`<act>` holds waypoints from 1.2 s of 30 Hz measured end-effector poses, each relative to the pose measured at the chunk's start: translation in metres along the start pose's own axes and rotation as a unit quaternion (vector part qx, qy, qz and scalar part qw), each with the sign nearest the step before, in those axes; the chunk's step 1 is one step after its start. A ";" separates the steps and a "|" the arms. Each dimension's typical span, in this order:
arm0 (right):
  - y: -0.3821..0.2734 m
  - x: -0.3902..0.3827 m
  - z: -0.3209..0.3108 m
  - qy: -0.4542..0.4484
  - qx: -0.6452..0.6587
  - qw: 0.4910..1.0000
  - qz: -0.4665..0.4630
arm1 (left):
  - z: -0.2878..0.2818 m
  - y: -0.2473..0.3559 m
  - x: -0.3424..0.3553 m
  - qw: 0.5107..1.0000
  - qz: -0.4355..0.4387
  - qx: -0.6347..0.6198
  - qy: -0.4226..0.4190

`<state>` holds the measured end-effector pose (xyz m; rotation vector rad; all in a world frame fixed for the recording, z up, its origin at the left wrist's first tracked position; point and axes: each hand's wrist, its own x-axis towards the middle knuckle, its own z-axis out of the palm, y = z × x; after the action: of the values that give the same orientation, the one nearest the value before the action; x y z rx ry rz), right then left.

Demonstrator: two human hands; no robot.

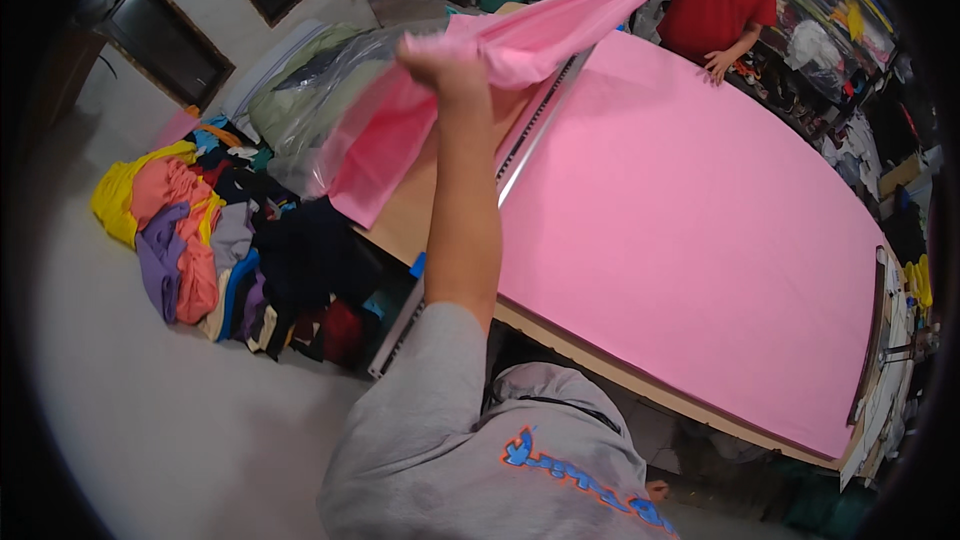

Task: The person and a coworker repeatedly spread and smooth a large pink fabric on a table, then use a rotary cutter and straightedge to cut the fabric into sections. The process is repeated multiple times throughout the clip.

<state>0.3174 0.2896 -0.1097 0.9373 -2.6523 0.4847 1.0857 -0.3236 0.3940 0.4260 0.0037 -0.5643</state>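
My left arm reaches far out over the table, and my left hand (440, 62), smeared by motion, is closed on a raised sheet of pink fabric (530, 38). Part of this sheet hangs down on the near left side of the table. A person in a red shirt (715, 0) across the table holds its other end up with one hand and rests the other on the pink fabric spread (680, 230) over the tabletop. My right hand (657, 490) shows only slightly beside my grey shirt, low in the picture; its fingers are too small to make out.
A slotted metal rail (540, 130) crosses the table along the spread fabric's left edge, next to bare brown board (405, 205). Heaped coloured clothes (180, 225) and a plastic-wrapped bundle (320, 90) lie at left. Crowded shelves (840, 30) stand beyond the other person.
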 end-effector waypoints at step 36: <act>0.269 0.509 -0.014 -0.207 0.304 0.909 0.196 | -0.088 -0.560 -1.111 0.495 -0.358 0.326 -0.721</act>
<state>-0.2348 0.2124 0.0344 0.6949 -3.1584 1.4117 -0.1365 -0.1404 0.2270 0.5545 -1.8357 -1.6560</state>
